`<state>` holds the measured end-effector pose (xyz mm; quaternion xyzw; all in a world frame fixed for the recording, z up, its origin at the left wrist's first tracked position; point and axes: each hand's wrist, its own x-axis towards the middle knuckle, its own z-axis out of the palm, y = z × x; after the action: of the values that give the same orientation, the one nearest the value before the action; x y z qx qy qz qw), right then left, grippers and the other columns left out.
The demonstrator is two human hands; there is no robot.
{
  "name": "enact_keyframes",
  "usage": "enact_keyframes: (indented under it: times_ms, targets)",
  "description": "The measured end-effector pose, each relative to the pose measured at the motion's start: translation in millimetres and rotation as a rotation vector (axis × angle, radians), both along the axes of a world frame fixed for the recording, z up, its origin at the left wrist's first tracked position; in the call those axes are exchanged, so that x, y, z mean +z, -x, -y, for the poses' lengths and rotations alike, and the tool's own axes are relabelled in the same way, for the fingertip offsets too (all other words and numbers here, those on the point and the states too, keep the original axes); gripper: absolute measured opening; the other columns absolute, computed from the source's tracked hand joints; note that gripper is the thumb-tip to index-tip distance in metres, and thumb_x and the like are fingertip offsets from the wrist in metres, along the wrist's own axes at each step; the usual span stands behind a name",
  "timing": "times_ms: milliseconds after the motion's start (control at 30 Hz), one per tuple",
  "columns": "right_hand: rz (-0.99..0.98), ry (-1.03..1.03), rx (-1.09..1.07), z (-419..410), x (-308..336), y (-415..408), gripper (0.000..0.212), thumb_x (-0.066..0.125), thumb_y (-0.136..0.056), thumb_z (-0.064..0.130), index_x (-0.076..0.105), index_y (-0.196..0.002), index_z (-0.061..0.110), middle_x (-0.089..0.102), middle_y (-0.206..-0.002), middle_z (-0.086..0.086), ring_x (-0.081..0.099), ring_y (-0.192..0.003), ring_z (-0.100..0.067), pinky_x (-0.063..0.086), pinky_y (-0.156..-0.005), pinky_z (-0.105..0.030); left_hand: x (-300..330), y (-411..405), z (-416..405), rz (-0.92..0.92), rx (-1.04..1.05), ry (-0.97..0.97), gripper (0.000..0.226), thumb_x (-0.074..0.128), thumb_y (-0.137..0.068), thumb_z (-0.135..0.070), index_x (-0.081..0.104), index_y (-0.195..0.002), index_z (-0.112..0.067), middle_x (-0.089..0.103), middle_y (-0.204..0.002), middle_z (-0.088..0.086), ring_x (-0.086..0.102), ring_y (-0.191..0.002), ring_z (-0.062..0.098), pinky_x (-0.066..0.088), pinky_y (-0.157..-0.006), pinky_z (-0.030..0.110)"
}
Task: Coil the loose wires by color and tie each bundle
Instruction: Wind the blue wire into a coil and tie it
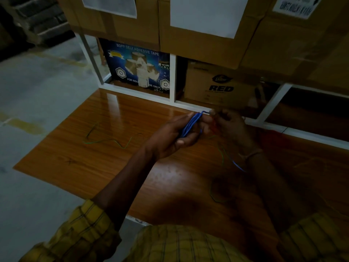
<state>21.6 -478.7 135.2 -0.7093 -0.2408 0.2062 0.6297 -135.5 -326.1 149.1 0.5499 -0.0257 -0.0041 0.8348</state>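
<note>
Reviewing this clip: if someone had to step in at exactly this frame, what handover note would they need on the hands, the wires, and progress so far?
Left hand: grips the blue wire bundle, folded into a coil, above the wooden table.
Right hand: fingers curled at the bundle's top end, apparently working the wire there; too dark to tell exactly what it pinches. A faint red strand shows beside it.
Loose green wire lies on the table to the left; another green wire and a blue tail lie near the right wrist.
Done: blue mostly coiled. Left: tie blue, then coil and tie green and red.
</note>
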Motion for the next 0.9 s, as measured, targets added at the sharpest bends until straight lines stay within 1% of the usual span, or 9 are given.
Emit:
enact_keyframes:
  times_ms: [100,167,300,367,533,633,733,800,900]
  targets:
    - [-0.099,0.078,0.141,8,-18,25,0.027,0.059,-0.102,0.042,0.070,-0.094,0.018,0.056,-0.069,0.004,0.044,-0.050,-0.003,0.031,-0.043,-0.020,7,-3,-3,0.068,0.051,0.096,0.055,0.023,-0.116,-0.031,0.043,-0.150,0.007,0.064,-0.115,0.014,0.034,-0.051,0.008,0.028,-0.051,0.020]
    - [-0.063,0.185,0.278,13,-24,42,0.035,0.054,-0.103,0.046,0.069,-0.098,0.015,0.053,-0.074,-0.005,0.040,-0.049,-0.009,0.029,-0.041,-0.023,10,-6,-4,0.074,0.088,0.143,0.055,0.022,-0.117,-0.031,0.041,-0.153,0.007,0.064,-0.127,0.018,0.043,-0.056,0.007,0.041,-0.051,0.016]
    - [0.035,0.437,0.506,14,-19,66,0.016,0.051,-0.107,0.032,0.063,-0.118,0.032,0.067,-0.071,-0.007,0.051,-0.047,-0.027,0.041,-0.043,-0.034,8,-15,-6,0.036,0.157,0.124,0.050,0.027,-0.117,-0.028,0.041,-0.153,0.005,0.064,-0.143,0.018,0.064,-0.079,0.015,0.055,-0.064,0.020]
    - [0.148,0.567,0.651,19,-6,70,0.028,0.053,-0.106,0.032,0.053,-0.134,0.030,0.074,-0.077,-0.009,0.060,-0.056,-0.043,0.052,-0.048,-0.048,2,-23,-6,-0.005,0.234,0.038,0.045,0.030,-0.117,-0.026,0.044,-0.150,0.001,0.064,-0.144,0.015,0.071,-0.092,0.020,0.059,-0.077,0.026]
    - [0.310,0.633,0.913,35,35,71,0.024,0.064,-0.100,0.037,0.065,-0.122,0.029,0.076,-0.080,-0.009,0.070,-0.061,-0.035,0.059,-0.057,-0.044,-12,-34,-9,-0.012,0.368,-0.356,0.032,0.036,-0.116,-0.022,0.043,-0.144,-0.007,0.055,-0.148,0.014,0.075,-0.108,0.028,0.061,-0.093,0.034]
    - [0.254,0.493,0.872,44,64,61,0.021,0.068,-0.098,0.030,0.071,-0.119,0.026,0.076,-0.088,-0.013,0.070,-0.062,-0.022,0.058,-0.052,-0.033,-22,-33,-11,-0.014,0.370,-0.638,0.029,0.037,-0.116,-0.024,0.042,-0.142,-0.013,0.058,-0.142,0.012,0.076,-0.104,0.021,0.062,-0.089,0.034]
    - [0.268,0.274,0.694,55,88,46,0.016,0.064,-0.098,0.026,0.073,-0.109,0.020,0.068,-0.072,-0.005,0.058,-0.051,-0.017,0.045,-0.044,-0.022,-25,-25,-13,-0.031,0.310,-0.785,0.032,0.036,-0.116,-0.027,0.045,-0.142,-0.010,0.062,-0.127,0.008,0.074,-0.091,0.011,0.064,-0.080,0.034]
    - [0.269,0.173,0.538,58,91,29,0.018,0.060,-0.099,0.026,0.073,-0.106,0.016,0.062,-0.069,-0.004,0.052,-0.052,-0.013,0.042,-0.045,-0.021,-23,-18,-11,-0.065,0.243,-0.742,0.035,0.034,-0.116,-0.028,0.045,-0.144,-0.011,0.065,-0.121,0.008,0.074,-0.081,0.015,0.062,-0.070,0.029]
    - [0.280,0.108,0.296,53,81,3,0.018,0.060,-0.102,0.028,0.074,-0.100,0.017,0.056,-0.076,-0.025,0.049,-0.060,-0.021,0.041,-0.052,-0.029,-16,-8,-6,-0.065,0.146,-0.589,0.036,0.031,-0.116,-0.028,0.049,-0.142,-0.011,0.071,-0.125,0.008,0.063,-0.066,0.021,0.050,-0.058,0.033]
